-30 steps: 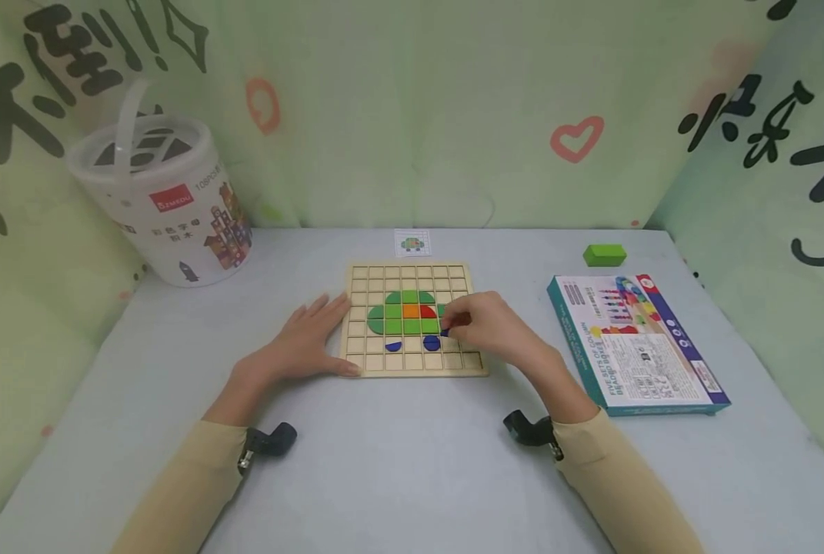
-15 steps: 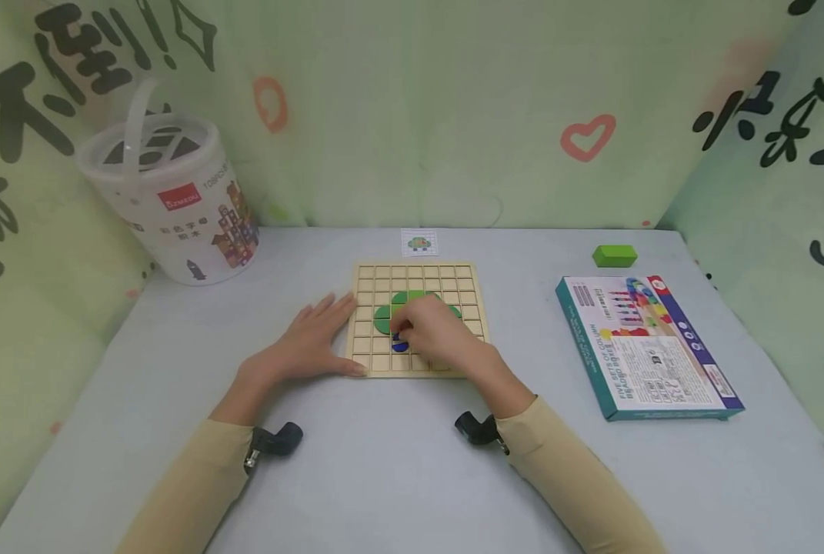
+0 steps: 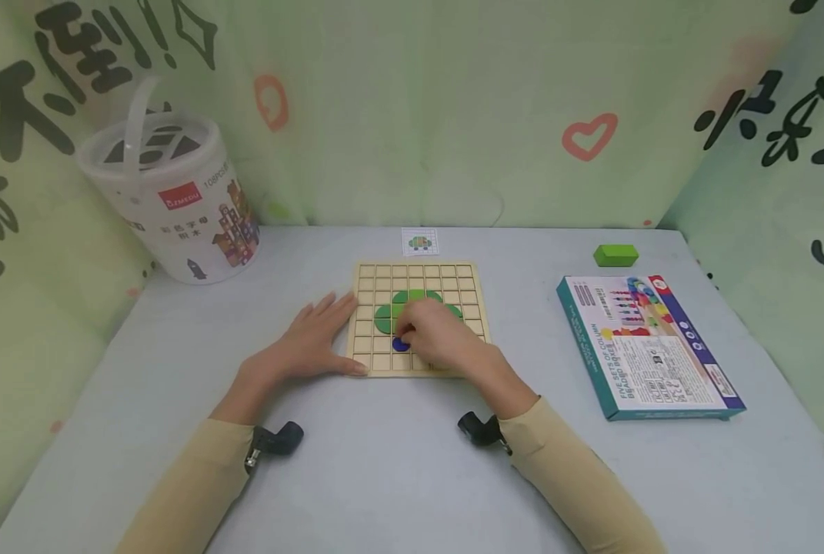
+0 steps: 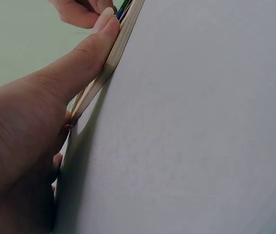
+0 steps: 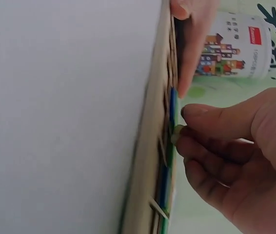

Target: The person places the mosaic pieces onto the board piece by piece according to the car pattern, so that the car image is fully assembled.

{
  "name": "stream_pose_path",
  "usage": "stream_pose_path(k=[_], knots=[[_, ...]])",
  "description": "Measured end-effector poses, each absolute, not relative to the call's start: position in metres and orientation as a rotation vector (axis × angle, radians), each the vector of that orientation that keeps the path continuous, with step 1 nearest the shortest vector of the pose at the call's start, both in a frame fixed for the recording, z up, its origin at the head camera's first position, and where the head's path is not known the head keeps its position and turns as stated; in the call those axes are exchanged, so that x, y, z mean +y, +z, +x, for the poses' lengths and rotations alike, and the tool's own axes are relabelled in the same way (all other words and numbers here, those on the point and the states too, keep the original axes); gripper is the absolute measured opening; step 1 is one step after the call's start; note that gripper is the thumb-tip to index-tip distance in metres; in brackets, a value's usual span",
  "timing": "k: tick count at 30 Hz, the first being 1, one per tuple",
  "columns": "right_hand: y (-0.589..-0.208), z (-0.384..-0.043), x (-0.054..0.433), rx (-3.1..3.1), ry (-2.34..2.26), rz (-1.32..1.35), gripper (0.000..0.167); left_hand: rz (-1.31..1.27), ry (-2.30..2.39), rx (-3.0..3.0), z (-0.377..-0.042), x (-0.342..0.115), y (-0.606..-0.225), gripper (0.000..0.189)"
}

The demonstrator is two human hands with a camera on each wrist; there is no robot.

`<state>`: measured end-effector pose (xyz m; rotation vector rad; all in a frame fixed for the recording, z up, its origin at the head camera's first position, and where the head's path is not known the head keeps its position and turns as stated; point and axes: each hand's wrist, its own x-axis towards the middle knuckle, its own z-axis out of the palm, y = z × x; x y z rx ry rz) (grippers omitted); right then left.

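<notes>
A wooden grid board (image 3: pixel 373 362) lies on the table, bearing green pieces (image 3: pixel 385 319) in the head view. My left hand (image 3: pixel 308 342) is spread at the board's left side. Its thumb (image 4: pixel 87 58) presses on the near edge in the left wrist view. Over the board's middle, my right hand (image 3: pixel 435 332) has its thumb and fingers curled at a blue half-circle piece (image 3: pixel 401 345) low on the grid. Its fingertips (image 5: pixel 177 134) touch the pieces in the right wrist view. That hand hides the orange and red pieces and the other blue ones.
Behind the board lies a small pattern card (image 3: pixel 420 242). A white lidded bucket (image 3: pixel 176 204) stands at the back left. On the right are a flat teal-edged box (image 3: pixel 650 346) and a green block (image 3: pixel 615 255). Curtains enclose the table's back and sides.
My right hand has carried a blue piece leftward across the board to the left blue piece. Since half a second ago the blue pieces there have come together flat. My left hand stays put.
</notes>
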<state>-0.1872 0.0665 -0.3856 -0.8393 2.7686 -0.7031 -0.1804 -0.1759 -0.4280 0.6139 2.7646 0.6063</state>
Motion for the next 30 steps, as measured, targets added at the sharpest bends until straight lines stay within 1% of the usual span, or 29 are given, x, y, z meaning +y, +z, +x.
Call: stream_pose_path(k=[7,11,18,25,28,30], knots=[[-0.373,-0.185,0.099,2.801,-0.685,-0.761,0.020,0.607,0.588,2.764,-0.181,-0.174,-0.430,0.125],[-0.372,-0.183,0.113,2.809,-0.646,-0.688,0.021,0.607,0.588,2.774,-0.181,-0.175,-0.430,0.125],[-0.381,-0.182,0.118,2.791,-0.603,-0.697,0.017,0.611,0.603,2.767,-0.180,-0.175,-0.429,0.123],[-0.382,-0.180,0.118,2.806,-0.582,-0.682,0.015,0.616,0.597,2.768,-0.181,-0.174,-0.431,0.123],[-0.381,-0.179,0.121,2.802,-0.603,-0.644,0.019,0.623,0.597,2.771,-0.181,-0.175,-0.433,0.124],[-0.380,-0.178,0.125,2.810,-0.617,-0.614,0.026,0.615,0.594,2.766,-0.181,-0.176,-0.434,0.125]])
